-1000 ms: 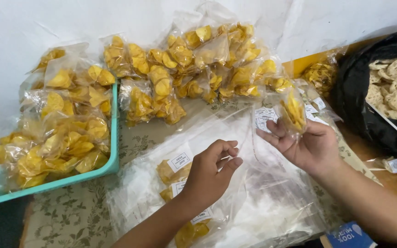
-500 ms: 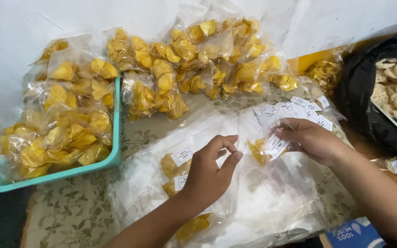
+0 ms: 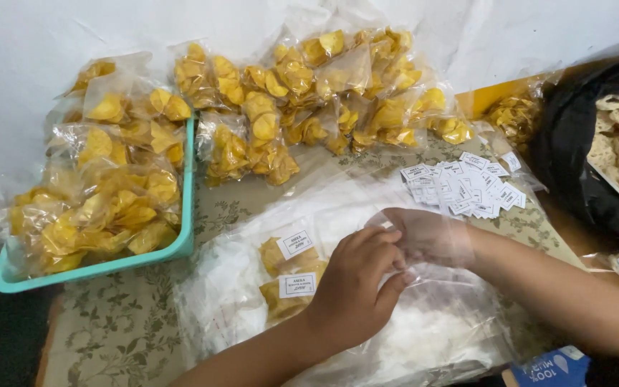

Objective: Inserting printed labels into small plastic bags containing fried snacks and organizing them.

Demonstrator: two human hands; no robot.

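My right hand sits blurred behind a clear bag, fingers' state unclear; left hand fingers pinch its edge. Paper labels nr, chip packs under left wrist.

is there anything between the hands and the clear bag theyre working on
Nothing visible stands between them. The left hand pinches the clear plastic bag at its edge, and the right hand sits inside or under the film, seen through it. The pile of small white labels lies apart, beyond the hands.
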